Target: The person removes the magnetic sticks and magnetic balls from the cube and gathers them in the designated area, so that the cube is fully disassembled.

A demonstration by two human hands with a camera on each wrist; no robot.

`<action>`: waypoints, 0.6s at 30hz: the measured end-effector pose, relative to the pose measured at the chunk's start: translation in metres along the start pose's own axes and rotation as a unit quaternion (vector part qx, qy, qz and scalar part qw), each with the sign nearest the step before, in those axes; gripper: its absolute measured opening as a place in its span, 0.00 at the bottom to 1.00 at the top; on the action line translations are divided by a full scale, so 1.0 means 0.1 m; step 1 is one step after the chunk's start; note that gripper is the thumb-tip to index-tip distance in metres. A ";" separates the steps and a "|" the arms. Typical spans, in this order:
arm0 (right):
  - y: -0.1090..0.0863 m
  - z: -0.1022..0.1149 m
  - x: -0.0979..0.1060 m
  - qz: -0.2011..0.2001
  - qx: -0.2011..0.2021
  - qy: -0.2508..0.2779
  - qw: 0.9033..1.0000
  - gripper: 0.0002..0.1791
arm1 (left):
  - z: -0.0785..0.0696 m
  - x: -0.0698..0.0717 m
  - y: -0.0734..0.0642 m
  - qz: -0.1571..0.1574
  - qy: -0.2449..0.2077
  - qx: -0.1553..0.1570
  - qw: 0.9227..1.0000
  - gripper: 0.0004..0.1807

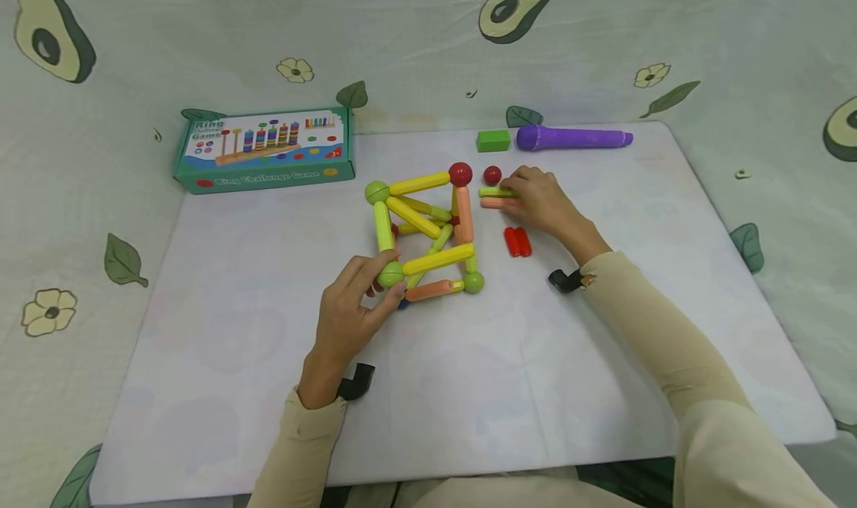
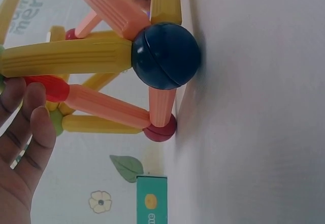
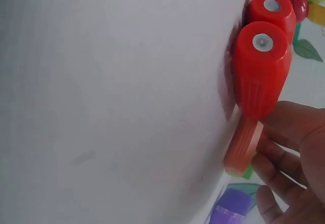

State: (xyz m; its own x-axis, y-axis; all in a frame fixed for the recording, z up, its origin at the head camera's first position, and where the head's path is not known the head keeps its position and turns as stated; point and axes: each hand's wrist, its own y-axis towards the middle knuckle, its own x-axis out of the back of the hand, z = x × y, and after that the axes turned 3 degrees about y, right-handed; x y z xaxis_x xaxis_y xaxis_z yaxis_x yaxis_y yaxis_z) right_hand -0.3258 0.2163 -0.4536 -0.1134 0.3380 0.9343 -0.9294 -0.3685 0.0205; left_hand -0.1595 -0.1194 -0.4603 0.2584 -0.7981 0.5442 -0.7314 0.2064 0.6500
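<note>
"Frame of coloured rods and balls stands near the middle of the table, the left hand holding its near-left green ball between thumb and fingers. What threatens it?"

"Leverage, most likely. Two red rods lying to its right show metallic discs at their ends, so the joints are probably magnetic; a twist at that one corner could pop a joint and drop the yellow bars."

"And the right hand?"

"It bends over the right ends of a light-green rod and a pink rod, right of the frame. Whether it pinches either, I cannot tell. Lying side by side, both may come up together if the grasp is too broad."

"Other hazards?"

"A loose red ball sits just beyond those rods; a brushing knuckle could set it rolling. Lifting the held corner could also tip the whole lattice off the blue ball at its base."
</note>
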 end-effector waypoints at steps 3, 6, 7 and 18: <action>-0.01 -0.02 0.00 0.003 -0.007 0.000 1.000 0.23 | -0.01 0.00 0.00 0.000 -0.001 -0.001 1.000 0.25; -0.01 -0.04 -0.01 0.006 -0.012 0.001 1.000 0.24 | -0.01 0.00 0.01 -0.001 0.000 -0.002 1.000 0.25; -0.01 -0.05 -0.01 0.008 -0.012 0.002 1.000 0.24 | -0.01 0.00 0.01 -0.001 0.000 -0.001 1.000 0.25; 0.02 -0.11 0.00 0.023 -0.009 -0.008 1.000 0.20 | 0.00 0.01 -0.01 0.003 0.004 0.005 1.000 0.26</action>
State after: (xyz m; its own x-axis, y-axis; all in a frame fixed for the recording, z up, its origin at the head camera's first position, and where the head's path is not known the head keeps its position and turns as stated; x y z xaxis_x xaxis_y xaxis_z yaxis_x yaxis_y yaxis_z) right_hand -0.3311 0.2249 -0.4570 -0.1505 0.3073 0.9396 -0.9294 -0.3679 -0.0286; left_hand -0.1586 -0.1203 -0.4597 0.2591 -0.7917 0.5533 -0.7391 0.2062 0.6412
